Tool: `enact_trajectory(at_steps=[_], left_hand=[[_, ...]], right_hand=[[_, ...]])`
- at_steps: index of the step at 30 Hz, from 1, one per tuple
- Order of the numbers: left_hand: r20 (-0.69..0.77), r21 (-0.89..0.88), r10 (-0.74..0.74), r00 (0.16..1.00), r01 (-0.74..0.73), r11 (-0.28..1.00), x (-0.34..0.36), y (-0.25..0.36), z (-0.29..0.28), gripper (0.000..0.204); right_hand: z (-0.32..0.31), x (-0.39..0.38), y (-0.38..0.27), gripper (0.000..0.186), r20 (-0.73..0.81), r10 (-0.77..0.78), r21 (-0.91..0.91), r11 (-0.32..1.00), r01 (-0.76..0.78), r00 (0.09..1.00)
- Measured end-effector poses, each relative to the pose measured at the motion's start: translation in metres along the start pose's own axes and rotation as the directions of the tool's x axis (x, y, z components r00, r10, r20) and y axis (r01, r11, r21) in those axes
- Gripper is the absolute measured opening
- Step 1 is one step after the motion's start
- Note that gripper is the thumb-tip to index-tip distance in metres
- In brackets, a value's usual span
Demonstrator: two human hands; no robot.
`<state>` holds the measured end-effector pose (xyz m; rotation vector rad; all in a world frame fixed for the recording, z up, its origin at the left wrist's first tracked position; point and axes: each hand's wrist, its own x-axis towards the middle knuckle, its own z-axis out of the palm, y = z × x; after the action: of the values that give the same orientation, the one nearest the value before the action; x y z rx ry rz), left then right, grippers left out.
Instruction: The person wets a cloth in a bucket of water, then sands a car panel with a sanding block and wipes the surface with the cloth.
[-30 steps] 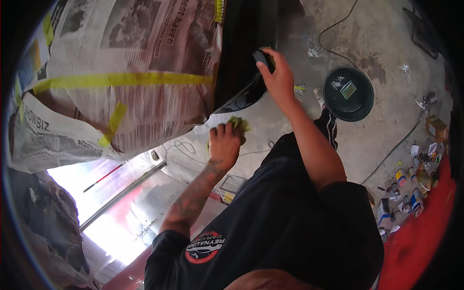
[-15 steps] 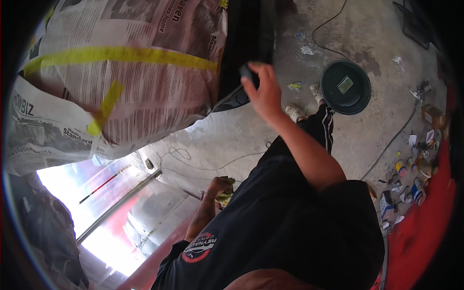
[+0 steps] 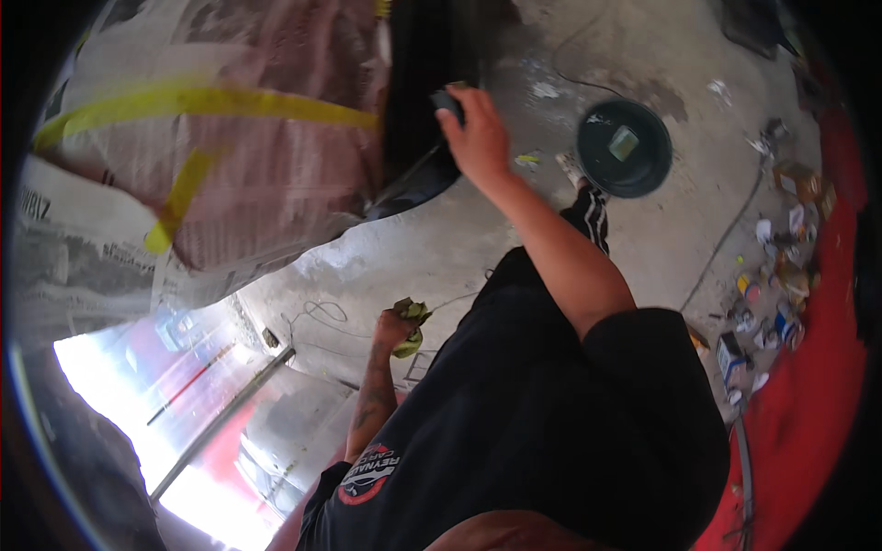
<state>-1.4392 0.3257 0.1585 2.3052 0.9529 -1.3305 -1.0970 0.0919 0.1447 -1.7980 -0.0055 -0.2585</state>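
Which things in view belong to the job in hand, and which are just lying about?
In the job, apparently:
small dark block in the right hand
crumpled yellow-green cloth in the left hand
glossy black panel
newspaper sheets
yellow tape strips
perhaps the dark green round basin

Lying about, seemingly:
brown cardboard box
thin dark cord
blue-and-white box

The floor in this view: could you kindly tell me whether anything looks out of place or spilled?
Yes, slightly. A yellowish scrap lies loose left of the basin, and a dark patch, perhaps damp or stained, marks the floor at its upper right. Further right, cans and boxes sit jumbled together.
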Motion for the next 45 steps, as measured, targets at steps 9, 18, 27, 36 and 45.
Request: enact_trajectory(at_steps=[9,18,27,36,45], left_hand=[[-0.045,-0.216,0.090,0.995,-0.097,0.972,0.000,-0.006,0.007,0.051],[-0.036,-0.249,0.053,0.998,-0.060,0.967,-0.002,0.011,-0.002,0.048],[-0.056,-0.143,0.003,0.998,-0.011,0.990,-0.011,0.019,-0.008,0.053],[-0.048,-0.295,0.040,0.998,-0.052,0.954,0.000,-0.002,0.013,0.052],[-0.034,-0.217,-0.042,0.999,0.033,0.975,-0.007,0.002,0.015,0.045]], right_hand=[[0.000,-0.013,-0.005,0.036,0.085,0.059,0.089,0.994,-0.066,0.995],[-0.004,-0.044,-0.014,0.033,0.107,0.047,0.130,0.990,-0.061,0.993],[0.004,0.011,0.005,0.034,0.087,0.033,0.000,0.999,-0.033,0.996],[0.016,0.028,0.010,0.036,0.089,-0.038,-0.044,0.998,0.042,0.995],[-0.001,-0.038,-0.030,0.035,0.177,0.031,0.010,0.999,-0.034,0.984]])
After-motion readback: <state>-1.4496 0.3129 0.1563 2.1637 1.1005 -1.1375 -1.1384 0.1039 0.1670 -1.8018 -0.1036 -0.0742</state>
